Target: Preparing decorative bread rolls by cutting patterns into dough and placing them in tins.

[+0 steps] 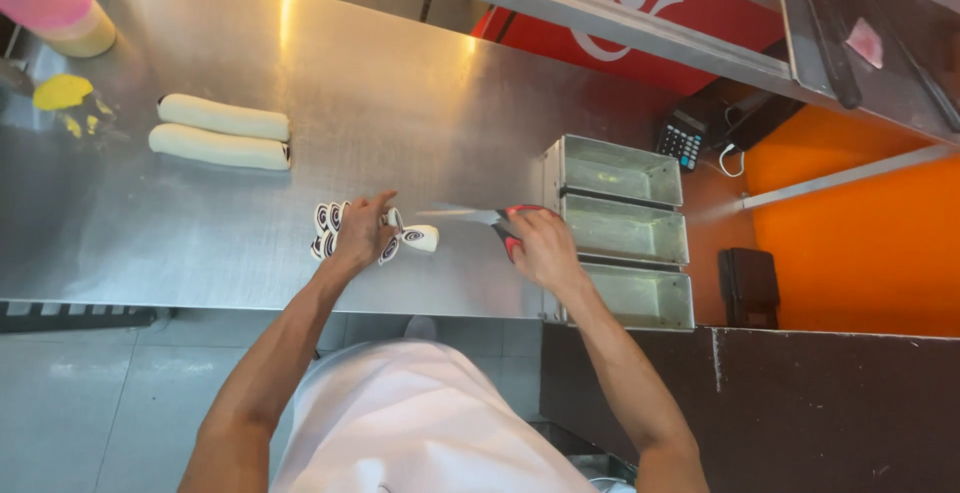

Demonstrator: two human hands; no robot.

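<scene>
Near the tabletop's front edge, the left hand presses loosely on spiral slices; the right hand grips scissors beside the roll end.

I see my left hand pressing on a row of swirl-patterned dough slices on the steel table. My right hand grips red-handled scissors, blades pointing at the dough end piece beside my left fingers. Three metal loaf pans sit just past my right hand; two uncut dough rolls lie beyond my left.
</scene>
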